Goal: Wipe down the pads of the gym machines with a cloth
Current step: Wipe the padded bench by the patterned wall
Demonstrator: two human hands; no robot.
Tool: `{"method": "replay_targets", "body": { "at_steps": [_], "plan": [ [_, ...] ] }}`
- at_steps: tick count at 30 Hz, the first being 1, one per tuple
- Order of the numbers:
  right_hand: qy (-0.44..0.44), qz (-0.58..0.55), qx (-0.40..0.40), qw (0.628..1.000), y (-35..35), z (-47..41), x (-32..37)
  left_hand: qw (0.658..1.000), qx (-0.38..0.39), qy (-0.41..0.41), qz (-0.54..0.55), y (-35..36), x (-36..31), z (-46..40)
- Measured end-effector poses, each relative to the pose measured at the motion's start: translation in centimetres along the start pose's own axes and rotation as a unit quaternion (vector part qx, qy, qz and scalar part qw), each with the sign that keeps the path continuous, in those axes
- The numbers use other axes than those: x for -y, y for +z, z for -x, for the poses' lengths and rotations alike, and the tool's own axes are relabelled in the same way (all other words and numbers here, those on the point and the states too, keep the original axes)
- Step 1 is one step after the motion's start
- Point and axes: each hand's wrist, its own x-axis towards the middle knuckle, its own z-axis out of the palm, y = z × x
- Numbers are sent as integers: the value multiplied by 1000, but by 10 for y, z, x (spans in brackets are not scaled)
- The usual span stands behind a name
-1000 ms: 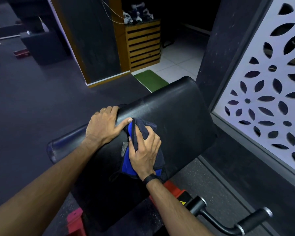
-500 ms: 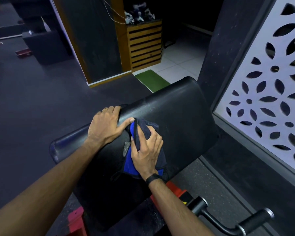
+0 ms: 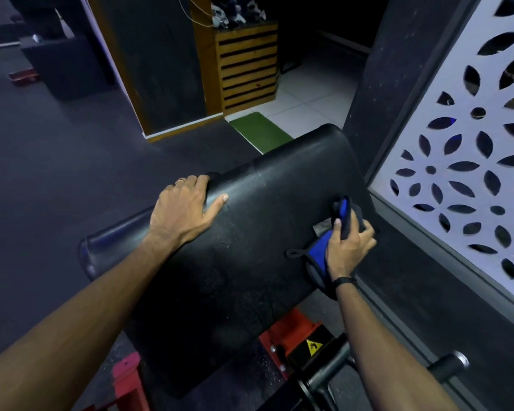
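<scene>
Your left hand [image 3: 184,209] is lying flat, fingers spread, arm extended. Your right hand [image 3: 349,247] is curling its fingers, gripping, wrist bent inward.

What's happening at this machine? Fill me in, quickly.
A person is wiping the big black pad of a gym machine. The right hand grips a blue and dark cloth and presses it on the pad's right side, close to the edge by the patterned wall panel. The left hand rests on the pad's upper left edge, fingers over the rim, thumb flat on top. Below the pad, the red frame and a black handle bar show.
</scene>
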Motion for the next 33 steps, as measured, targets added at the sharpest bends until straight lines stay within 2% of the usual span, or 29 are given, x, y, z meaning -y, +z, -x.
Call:
{"method": "replay_targets", "body": {
  "at_steps": [5, 7, 12, 14, 16, 18, 22, 26, 27, 28, 29, 31, 33],
  "plan": [
    [39, 65, -50, 996, 6, 39, 6, 1000, 3, 3, -2, 3, -1, -3],
    [17, 72, -54, 996, 5, 81, 25, 1000, 1, 2, -7, 3, 0, -4],
    [-116, 53, 63, 990, -6, 208, 86, 1000, 0, 5, 0, 2, -2, -2],
    [-163, 46, 111, 979, -11, 217, 80, 1000, -2, 3, 2, 3, -2, -1],
    [-173, 33, 124, 977, -16, 191, 60, 1000, -2, 0, 1, 2, -3, -1],
    [-121, 32, 97, 987, -19, 152, 39, 1000, -5, 2, 1, 2, -3, -2],
    [25, 53, -7, 998, -8, 53, 8, 1000, -17, 7, -6, 2, -2, -4],
    [230, 79, -53, 969, 9, -24, 25, 1000, -16, 8, -7, 3, -3, -4],
    [248, 87, -56, 963, 15, -28, 38, 1000, -16, 9, -8, 3, -2, -4],
    [228, 95, -55, 968, 20, -21, 56, 1000, -16, 11, -9, 3, -2, -3],
    [165, 103, -50, 980, 26, -5, 78, 1000, -17, 11, -10, 3, -1, -3],
    [3, 109, -37, 993, 29, 49, 122, 1000, -16, 7, -9, 3, 0, -4],
    [-133, 96, 23, 986, 20, 118, 146, 1000, -16, -1, 5, 4, -1, -2]
  ]
}}
